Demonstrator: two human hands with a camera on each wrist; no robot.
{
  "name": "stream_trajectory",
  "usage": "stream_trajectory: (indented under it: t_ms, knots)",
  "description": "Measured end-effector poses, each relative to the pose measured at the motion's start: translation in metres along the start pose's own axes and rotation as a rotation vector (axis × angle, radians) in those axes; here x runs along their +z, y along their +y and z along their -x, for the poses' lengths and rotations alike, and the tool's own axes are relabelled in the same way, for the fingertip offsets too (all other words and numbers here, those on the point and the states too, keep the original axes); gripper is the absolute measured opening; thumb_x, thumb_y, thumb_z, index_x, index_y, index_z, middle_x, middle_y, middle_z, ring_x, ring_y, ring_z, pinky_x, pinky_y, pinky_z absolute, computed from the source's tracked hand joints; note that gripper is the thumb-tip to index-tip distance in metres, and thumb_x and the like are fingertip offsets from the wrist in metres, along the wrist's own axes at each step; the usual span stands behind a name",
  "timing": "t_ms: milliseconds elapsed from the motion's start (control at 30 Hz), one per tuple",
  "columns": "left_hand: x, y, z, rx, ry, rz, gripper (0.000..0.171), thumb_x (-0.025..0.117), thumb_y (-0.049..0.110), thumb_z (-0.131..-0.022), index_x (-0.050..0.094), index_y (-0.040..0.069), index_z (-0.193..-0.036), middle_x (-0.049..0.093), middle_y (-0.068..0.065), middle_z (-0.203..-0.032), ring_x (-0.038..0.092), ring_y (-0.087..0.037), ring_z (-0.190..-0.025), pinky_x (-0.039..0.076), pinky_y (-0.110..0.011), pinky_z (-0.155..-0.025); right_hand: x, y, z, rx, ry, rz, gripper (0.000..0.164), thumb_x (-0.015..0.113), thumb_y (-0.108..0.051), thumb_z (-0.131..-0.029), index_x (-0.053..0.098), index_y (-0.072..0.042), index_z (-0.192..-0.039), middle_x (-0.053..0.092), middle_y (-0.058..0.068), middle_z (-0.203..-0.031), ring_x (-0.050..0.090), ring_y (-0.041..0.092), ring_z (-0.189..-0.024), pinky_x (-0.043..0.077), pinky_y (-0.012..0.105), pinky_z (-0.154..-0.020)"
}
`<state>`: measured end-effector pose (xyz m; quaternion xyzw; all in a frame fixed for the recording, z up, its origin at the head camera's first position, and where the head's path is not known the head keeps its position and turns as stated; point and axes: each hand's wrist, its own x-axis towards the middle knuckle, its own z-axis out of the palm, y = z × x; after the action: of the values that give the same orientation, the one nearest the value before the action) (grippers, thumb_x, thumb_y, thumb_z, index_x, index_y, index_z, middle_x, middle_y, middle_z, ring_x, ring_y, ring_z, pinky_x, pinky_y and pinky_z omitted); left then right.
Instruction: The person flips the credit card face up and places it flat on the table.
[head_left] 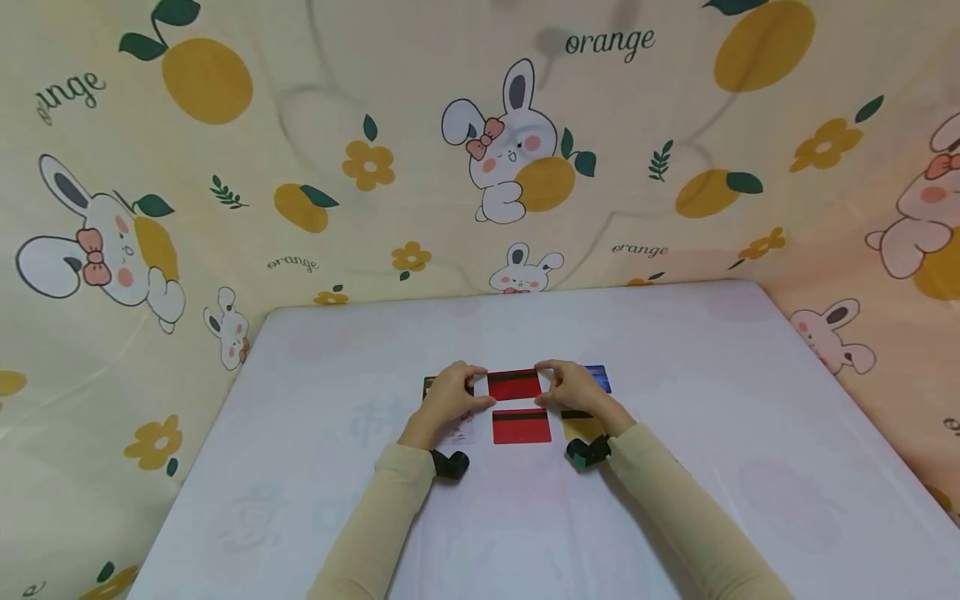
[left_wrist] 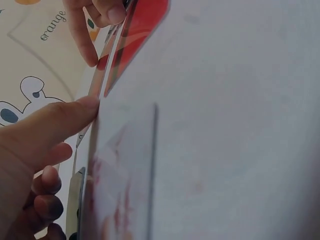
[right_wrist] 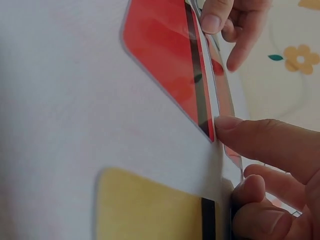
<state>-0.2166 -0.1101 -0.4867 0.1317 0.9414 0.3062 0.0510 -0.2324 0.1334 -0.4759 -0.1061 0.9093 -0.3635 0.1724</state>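
Upper red card (head_left: pixel 513 387) b/w L fingers (head_left: pixel 481 403), R fingers (head_left: pixel 553 365).

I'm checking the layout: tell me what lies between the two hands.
In the head view, the far red card lies between the left hand and the right hand.

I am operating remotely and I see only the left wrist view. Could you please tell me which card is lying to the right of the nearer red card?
Observer: It is a gold card, to the right of the nearer red card.
Operator: Thank you. Is there also another card farther back on that side?
Observer: Yes, a blue card, partly hidden by the right hand, lies to the right of the farther red card.
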Motion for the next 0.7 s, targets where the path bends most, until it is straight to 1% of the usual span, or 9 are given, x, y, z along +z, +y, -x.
stream_trajectory:
  t_ms: [167,400,600,700]
  knots:
    - [-0.002,-0.0007,-0.0007,0.002,-0.021,0.001,0.051,0.079,0.033,-0.079,0.065,0.012,-0.123,0.045,0.0,-0.081,0.041,-0.011,-0.075,0.033,-0.022,-0.064,0.0017,0.0004,-0.0014,0.001,0.004,0.001,0.062,0.078,-0.017,-0.078,0.055,-0.008,-0.134,0.049,0.002,-0.071,0.041,0.014,-0.061,0.033,0.025,-0.055]
    - [-0.0029,0.001,-0.0033,0.011,-0.048,0.016,0.052,0.079,0.031,-0.079,0.065,0.011,-0.125,0.045,0.0,-0.081,0.041,-0.012,-0.076,0.033,-0.021,-0.065,0.0016,0.0015,-0.0031,0.031,-0.01,0.001,0.063,0.078,-0.019,-0.079,0.054,-0.011,-0.136,0.048,0.001,-0.069,0.042,0.014,-0.061,0.034,0.024,-0.054]
    - [-0.003,0.0001,-0.0039,-0.016,-0.062,0.045,0.052,0.079,0.03,-0.079,0.064,0.011,-0.126,0.044,-0.001,-0.083,0.041,-0.013,-0.079,0.034,-0.023,-0.067,0.0011,0.0006,-0.0041,0.017,-0.01,0.019,0.062,0.078,-0.02,-0.078,0.055,-0.011,-0.135,0.05,0.002,-0.069,0.043,0.015,-0.06,0.034,0.025,-0.054]
    - [-0.0031,-0.0001,-0.0036,-0.027,-0.068,0.058,0.052,0.079,0.03,-0.079,0.064,0.011,-0.126,0.044,-0.001,-0.084,0.041,-0.013,-0.08,0.034,-0.023,-0.067,0.0013,0.0008,-0.0049,0.025,-0.007,0.025,0.06,0.078,-0.021,-0.078,0.056,-0.013,-0.134,0.05,0.002,-0.069,0.044,0.015,-0.06,0.034,0.024,-0.054]
